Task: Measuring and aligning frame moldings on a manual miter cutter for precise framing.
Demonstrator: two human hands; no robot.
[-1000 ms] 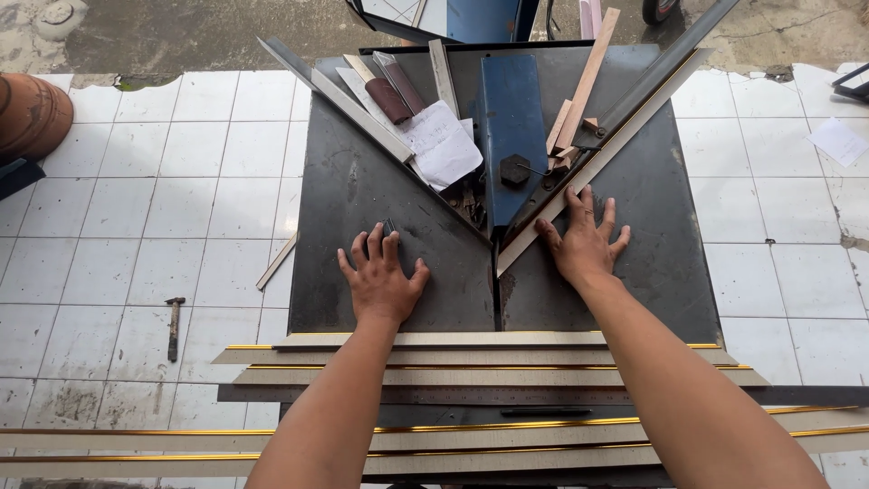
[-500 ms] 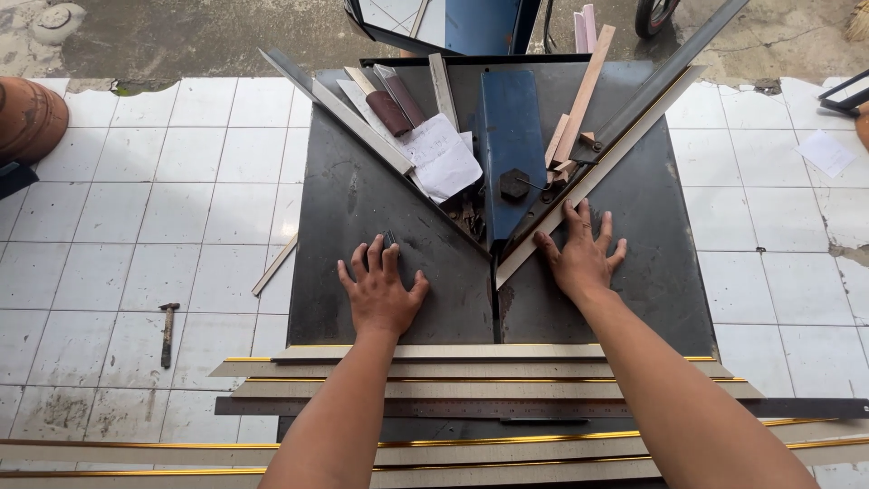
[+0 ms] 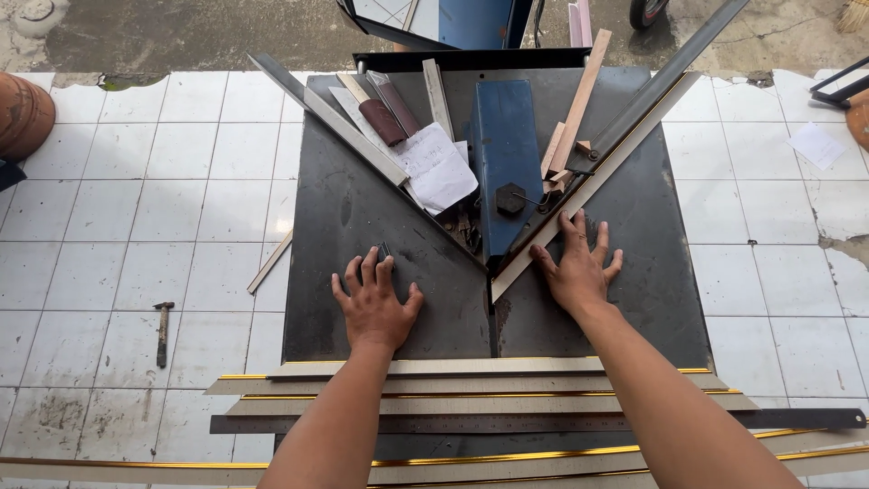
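Dark steel makes the tabletop [image 3: 362,217] under your hands, and it stands on a floor of white tiles [image 3: 136,181]. Your left hand [image 3: 374,303] lies flat on the steel with the fingers spread, its grip released and holding nothing; a small dark thing [image 3: 384,251] is just at the fingertips, but I cannot tell what it is. Your right hand [image 3: 577,270] is also open and flat, and its fingertips touch the pale moulding strip [image 3: 597,186] that runs up to the right along the right guide rail [image 3: 670,68]. The left guide rail [image 3: 330,118] comes down from the upper left, and the two rails meet in a V just between your hands. Inside this V stands the blue machine body [image 3: 502,149], with a black knob [image 3: 510,198] at its lower end. Beside it lie a white paper [image 3: 439,163], wood offcuts [image 3: 575,104] and a dark red piece [image 3: 382,120]. Across the near edge of the tabletop, over your forearms' path, lie several long frame strips with gold edges [image 3: 471,389], stacked side by side. On the tiles at the left lie a small hammer [image 3: 163,330] and a thin stick [image 3: 270,263]. A brown clay pot [image 3: 23,113] stands at the far left edge.
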